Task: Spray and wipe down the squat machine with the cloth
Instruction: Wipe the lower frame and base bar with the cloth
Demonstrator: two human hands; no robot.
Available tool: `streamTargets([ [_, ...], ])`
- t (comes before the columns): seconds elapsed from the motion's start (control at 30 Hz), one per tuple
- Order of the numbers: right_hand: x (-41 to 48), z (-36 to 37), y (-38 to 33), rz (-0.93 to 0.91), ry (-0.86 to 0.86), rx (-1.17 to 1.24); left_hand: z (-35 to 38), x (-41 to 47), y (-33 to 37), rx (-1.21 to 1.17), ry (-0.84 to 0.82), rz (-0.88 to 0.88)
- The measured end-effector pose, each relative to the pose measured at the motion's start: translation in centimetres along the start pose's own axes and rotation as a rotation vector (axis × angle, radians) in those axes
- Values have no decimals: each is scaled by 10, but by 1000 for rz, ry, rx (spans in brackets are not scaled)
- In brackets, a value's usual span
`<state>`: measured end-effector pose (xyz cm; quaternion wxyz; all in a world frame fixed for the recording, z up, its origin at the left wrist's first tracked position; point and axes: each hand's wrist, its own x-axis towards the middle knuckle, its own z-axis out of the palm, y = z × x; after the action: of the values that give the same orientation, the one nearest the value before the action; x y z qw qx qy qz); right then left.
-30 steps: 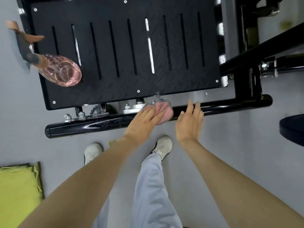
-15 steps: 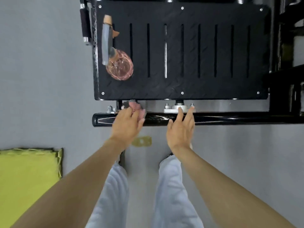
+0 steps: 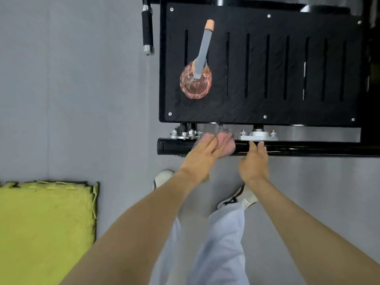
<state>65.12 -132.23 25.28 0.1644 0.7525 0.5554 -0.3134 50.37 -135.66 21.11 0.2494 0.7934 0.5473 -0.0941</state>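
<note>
My left hand (image 3: 200, 156) presses a pink cloth (image 3: 225, 141) onto the black round base bar (image 3: 308, 150) of the squat machine, near the bar's left end. My right hand (image 3: 255, 161) rests just right of the cloth, fingers spread, touching the same bar and holding nothing. Above the bar lies the black slotted foot plate (image 3: 287, 68). A pink spray bottle (image 3: 196, 79) with a grey nozzle stands on the plate's left part.
A yellow-green foam mat (image 3: 45, 229) lies on the grey floor at the lower left. A black handle with chrome ends (image 3: 147, 29) sticks out left of the plate. Bolted silver brackets (image 3: 258, 135) sit between plate and bar. My feet stand just below the bar.
The view has shifted, so the machine sits further right in frame. My left hand with the cloth slid along the bar toward its left end; my right hand stayed beside it.
</note>
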Motion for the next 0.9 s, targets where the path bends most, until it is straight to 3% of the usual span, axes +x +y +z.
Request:
streamTargets([
  [0.23, 7, -3, -12, 90, 84, 2, 11, -72, -90, 201, 206, 156],
  [0.43, 1, 14, 0, 28, 161, -31, 33, -94, -74, -231, 280, -292],
  [0.53, -1, 19, 13, -58, 157, -49, 40, -80, -52, -207, 315, -387],
  [0.67, 0, 18, 33, -178, 135, -95, 46, -58, -23, 193, 223, -77],
  [0.73, -1, 12, 46, -262, 128, -95, 42, -41, -1, 281, 162, 109],
  [0.83, 2, 0, 74, -343, 142, -126, 28, 3, 42, 441, 75, 220],
  [0.9, 10, -12, 98, -304, 167, -124, 19, 38, 73, 543, 53, 254],
])
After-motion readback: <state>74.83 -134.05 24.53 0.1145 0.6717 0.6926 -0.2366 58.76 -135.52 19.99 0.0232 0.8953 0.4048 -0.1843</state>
